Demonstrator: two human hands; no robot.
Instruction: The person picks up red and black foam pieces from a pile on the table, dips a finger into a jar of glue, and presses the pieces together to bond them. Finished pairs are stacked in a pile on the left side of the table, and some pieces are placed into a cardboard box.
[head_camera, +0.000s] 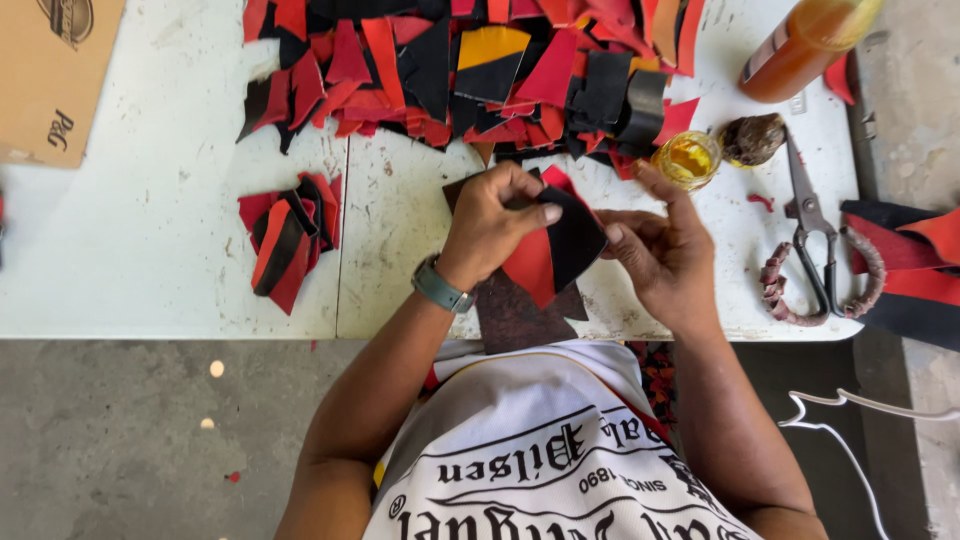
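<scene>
Two hands meet over the white worktop (180, 240): left hand (490, 225) pinches a black piece (575, 240), right hand (665, 255) touches its edge, fingers curled.

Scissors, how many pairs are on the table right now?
1. The scissors lie on the white table at its right end, handles wrapped in cloth, just right of the person's right hand. The heap of red and black pieces could hide others.

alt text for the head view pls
Both hands, left hand and right hand, hold black and red leather pieces over a white table, with a scrap pile, scissors and a glue jar nearby.
</scene>
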